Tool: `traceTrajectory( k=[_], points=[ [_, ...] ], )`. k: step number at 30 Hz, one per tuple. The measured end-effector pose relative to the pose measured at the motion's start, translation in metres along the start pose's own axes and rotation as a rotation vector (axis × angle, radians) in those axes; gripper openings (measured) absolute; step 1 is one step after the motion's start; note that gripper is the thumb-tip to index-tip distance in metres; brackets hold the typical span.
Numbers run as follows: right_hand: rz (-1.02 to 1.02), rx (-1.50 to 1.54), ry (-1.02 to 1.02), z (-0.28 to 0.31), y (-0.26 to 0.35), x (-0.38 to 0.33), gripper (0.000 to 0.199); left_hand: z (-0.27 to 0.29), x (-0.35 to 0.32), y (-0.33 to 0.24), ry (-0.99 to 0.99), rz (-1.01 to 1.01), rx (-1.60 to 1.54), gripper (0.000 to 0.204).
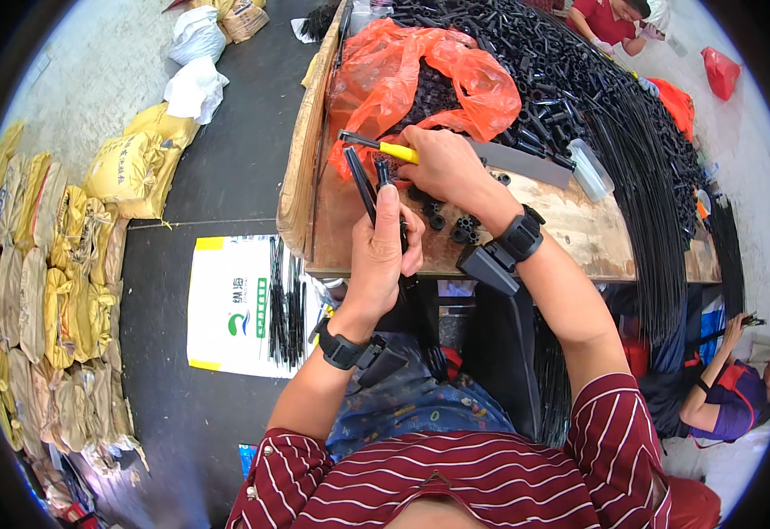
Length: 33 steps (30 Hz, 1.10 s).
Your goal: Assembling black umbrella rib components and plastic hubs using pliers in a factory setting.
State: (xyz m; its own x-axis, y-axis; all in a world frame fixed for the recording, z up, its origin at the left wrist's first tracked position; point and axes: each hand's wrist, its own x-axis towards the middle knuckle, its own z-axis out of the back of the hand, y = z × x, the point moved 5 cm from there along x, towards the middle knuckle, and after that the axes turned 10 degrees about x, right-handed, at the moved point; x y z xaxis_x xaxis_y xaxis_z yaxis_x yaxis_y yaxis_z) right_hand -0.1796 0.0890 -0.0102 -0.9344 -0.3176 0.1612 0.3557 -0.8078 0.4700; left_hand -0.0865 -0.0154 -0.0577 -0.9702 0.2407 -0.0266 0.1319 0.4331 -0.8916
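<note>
My left hand (386,236) is closed around dark stick-like parts: a long black rod (358,181) and a shorter black tubular piece (383,171) that stands up beside my thumb. My right hand (452,173) grips a yellow-handled tool (400,152); its thin dark shaft points left, just above the tops of the black parts. Its exact kind does not show. Below my right hand, several short black tube ends (465,231) sit on the wooden tabletop (570,212). Just beyond both hands lies a crumpled orange plastic bag (376,70) with small black parts inside.
A big heap of black plastic parts (543,53) covers the far table, with long black rods (640,220) hanging over its right edge. A clear plastic box (590,170) lies nearby. Black rods lie on a white sack (230,309) at left; filled sacks (76,273) are stacked beyond. Two other people are at right.
</note>
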Motion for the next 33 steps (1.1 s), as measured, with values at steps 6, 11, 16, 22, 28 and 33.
traceTrajectory(
  k=[6, 11, 16, 22, 28, 33],
  points=[
    [0.013, 0.068, -0.049, 0.002, -0.006, -0.005, 0.029, 0.000, -0.001, 0.001, 0.014, -0.021, -0.010, 0.050],
    [-0.045, 0.517, -0.087, 0.015, -0.024, -0.014, 0.022, -0.004, 0.002, 0.003, 0.012, -0.027, -0.059, 0.047],
    [-0.293, 1.183, 0.169, 0.019, -0.015, -0.045, 0.022, -0.007, 0.001, 0.001, -0.010, 0.002, -0.007, 0.050],
    [-0.244, 1.387, 0.102, 0.016, -0.007, -0.082, 0.024, -0.012, -0.002, -0.001, -0.106, -0.056, 0.115, 0.050],
    [-0.233, 0.961, -0.273, 0.030, -0.021, -0.106, 0.020, -0.036, -0.007, -0.010, -0.153, -0.123, 0.156, 0.043],
    [-0.186, 0.698, -0.417, 0.039, -0.015, -0.119, 0.024, -0.039, -0.005, -0.005, -0.163, -0.087, 0.277, 0.055]
  ],
)
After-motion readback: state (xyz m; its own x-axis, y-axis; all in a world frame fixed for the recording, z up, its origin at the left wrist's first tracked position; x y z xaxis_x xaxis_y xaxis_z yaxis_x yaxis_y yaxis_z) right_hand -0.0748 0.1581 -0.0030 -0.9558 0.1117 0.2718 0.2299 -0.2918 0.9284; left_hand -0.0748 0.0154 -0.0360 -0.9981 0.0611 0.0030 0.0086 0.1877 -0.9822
